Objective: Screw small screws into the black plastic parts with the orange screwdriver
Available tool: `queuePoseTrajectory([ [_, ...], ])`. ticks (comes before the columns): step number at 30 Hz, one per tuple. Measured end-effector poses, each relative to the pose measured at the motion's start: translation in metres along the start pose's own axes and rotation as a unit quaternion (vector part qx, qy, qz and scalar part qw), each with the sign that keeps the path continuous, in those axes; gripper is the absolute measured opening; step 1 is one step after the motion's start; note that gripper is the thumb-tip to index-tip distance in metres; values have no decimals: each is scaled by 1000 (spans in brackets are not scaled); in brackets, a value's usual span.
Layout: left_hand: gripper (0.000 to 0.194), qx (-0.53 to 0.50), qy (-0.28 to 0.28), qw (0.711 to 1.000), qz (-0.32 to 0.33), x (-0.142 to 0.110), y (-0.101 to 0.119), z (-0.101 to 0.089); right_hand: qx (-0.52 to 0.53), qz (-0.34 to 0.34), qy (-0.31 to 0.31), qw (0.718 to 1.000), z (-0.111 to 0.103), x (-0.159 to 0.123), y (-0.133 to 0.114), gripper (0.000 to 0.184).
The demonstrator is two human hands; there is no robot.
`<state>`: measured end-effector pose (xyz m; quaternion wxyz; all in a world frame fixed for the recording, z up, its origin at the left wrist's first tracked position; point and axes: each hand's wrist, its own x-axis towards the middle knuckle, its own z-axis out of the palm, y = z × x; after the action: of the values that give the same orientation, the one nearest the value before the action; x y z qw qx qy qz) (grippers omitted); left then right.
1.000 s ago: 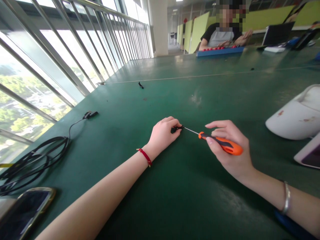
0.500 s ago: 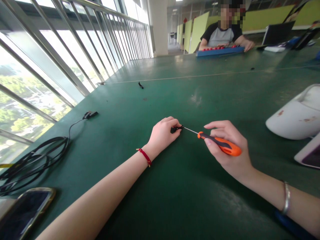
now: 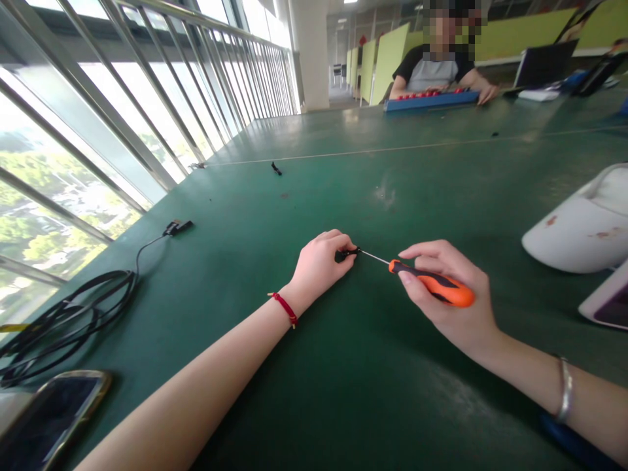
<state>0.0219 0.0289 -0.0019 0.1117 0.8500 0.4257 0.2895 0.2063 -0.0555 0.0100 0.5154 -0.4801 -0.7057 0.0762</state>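
Note:
My left hand (image 3: 318, 263), with a red cord at the wrist, rests on the green table (image 3: 314, 170) and pinches a small black part (image 3: 344, 252) between its fingertips. My right hand (image 3: 449, 297) grips a screwdriver (image 3: 432, 285) with an orange and black handle. Its thin metal shaft (image 3: 373, 257) points left, and the tip meets the black part. A silver bangle sits on my right wrist.
A coil of black cable (image 3: 63, 320) with a plug (image 3: 177, 227) lies at the left, and a phone (image 3: 44, 418) at the lower left. A white moulded casing (image 3: 579, 229) and a device (image 3: 608, 304) sit at the right. A person (image 3: 436, 62) sits at the far end behind a blue tray (image 3: 432, 99).
My right hand's fingers have shifted slightly on the screwdriver handle. The person at the far end has moved their arms down to the table. My left hand has stayed still.

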Motion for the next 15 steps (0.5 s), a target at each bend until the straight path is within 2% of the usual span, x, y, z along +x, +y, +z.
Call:
queuePoseTrajectory([
  [4, 5, 1, -2, 1000, 1, 0, 0, 0, 31, -15, 61, 998, 2, 1, 2, 22],
  [7, 5, 1, -2, 1000, 1, 0, -1, 0, 58, -6, 40, 997, 2, 0, 4, 35],
  [9, 5, 1, -1, 1000, 0, 1, -1, 1, 49, 16, -4, 999, 2, -1, 3, 32],
  [11, 4, 0, -1, 1000, -1, 1, -1, 1, 20, 21, -31, 999, 1, -1, 1, 19],
  [13, 4, 0, -2, 1000, -2, 1, -1, 1, 2, 15, -28, 999, 1, -2, 0, 10],
  [15, 4, -1, -3, 1000, -1, 1, 0, 0, 5, 6, 6, 1000, 2, -1, 1, 11],
])
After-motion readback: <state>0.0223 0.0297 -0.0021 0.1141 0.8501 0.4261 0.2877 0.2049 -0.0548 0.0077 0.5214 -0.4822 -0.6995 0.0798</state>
